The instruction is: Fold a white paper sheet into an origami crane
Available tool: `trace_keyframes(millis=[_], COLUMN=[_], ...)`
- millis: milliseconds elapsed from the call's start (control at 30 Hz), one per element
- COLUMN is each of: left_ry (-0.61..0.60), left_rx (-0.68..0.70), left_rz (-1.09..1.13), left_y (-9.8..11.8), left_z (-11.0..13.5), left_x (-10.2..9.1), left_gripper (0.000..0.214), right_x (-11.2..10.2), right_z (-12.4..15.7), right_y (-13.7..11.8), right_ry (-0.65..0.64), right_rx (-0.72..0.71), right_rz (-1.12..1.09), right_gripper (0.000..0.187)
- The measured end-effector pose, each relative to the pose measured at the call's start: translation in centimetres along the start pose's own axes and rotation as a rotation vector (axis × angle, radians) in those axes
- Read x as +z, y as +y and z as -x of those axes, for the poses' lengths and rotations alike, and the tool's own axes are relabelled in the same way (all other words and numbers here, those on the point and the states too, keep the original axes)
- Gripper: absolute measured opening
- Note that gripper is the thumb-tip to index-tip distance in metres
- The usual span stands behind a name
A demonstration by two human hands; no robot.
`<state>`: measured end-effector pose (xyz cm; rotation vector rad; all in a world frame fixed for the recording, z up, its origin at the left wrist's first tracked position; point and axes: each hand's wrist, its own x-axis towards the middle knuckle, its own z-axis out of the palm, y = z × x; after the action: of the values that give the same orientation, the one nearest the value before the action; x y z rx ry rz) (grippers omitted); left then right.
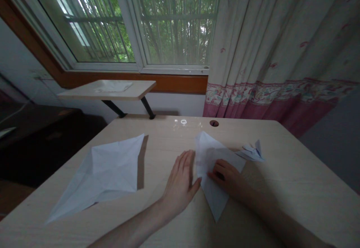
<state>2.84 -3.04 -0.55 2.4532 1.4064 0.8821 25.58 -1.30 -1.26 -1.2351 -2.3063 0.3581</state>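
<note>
Left hand (181, 180) lies flat, gripping nothing, at the right paper (209, 152)'s left edge; right hand (229, 179) curls its fingers on it, hold unclear. Apparently folding; creasing calls for firm pressure.

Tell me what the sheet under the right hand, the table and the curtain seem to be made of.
Sheet: matt white paper, by its thin, straight edges.
Table: probably wood board with a pale, slightly glossy coating, since light glints near its far edge.
Curtain: printed cloth, hanging in soft folds; the fibre is unclear.
</note>
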Motion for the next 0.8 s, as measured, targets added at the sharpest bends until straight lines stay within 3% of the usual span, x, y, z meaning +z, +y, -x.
trace_keyframes(millis=[333, 800], left_ry=[-0.025, 0.006], left_rx=[-0.121, -0.044], left_rz=[0.138, 0.096], left_y=[-0.49, -0.04], left_z=[-0.31, -0.07], left_x=[0.34, 0.05], left_gripper=[0.070, 0.084], right_x=[-0.35, -0.45], right_z=[-0.02, 0.04], right_y=[-0.31, -0.49], right_ry=[-0.012, -0.016], right_rx=[-0.018, 0.009], right_rz=[0.025, 0.033], right_gripper=[0.023, 0.023])
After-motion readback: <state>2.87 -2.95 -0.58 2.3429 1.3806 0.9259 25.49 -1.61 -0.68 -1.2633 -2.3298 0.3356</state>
